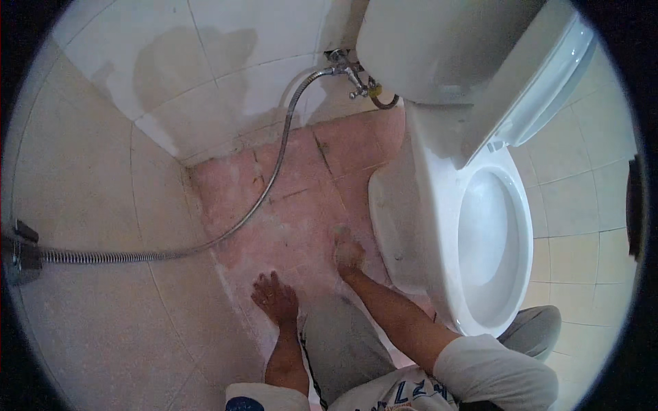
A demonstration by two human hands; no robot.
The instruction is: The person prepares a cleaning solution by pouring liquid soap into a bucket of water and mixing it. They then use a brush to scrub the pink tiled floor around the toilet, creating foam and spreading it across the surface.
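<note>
My left hand (275, 299) is near the left wall, low over the pink tiled floor (288, 229), its fingers spread and nothing in them. Whether it touches the floor I cannot tell. Ahead and to the right, my right hand (349, 255) is down at the floor beside the base of the white toilet (404, 226). Its fingers are closed and slightly blurred, around a small pale greenish thing (340, 234) whose kind I cannot make out. A whitish film lies over parts of the floor tiles around both hands.
A metal hose (277, 164) runs from a holder (20, 257) on the left wall across to a valve (349, 72) on the far wall. The toilet lid (541, 75) stands raised. My grey-trousered knee (343, 335) is close behind my hands.
</note>
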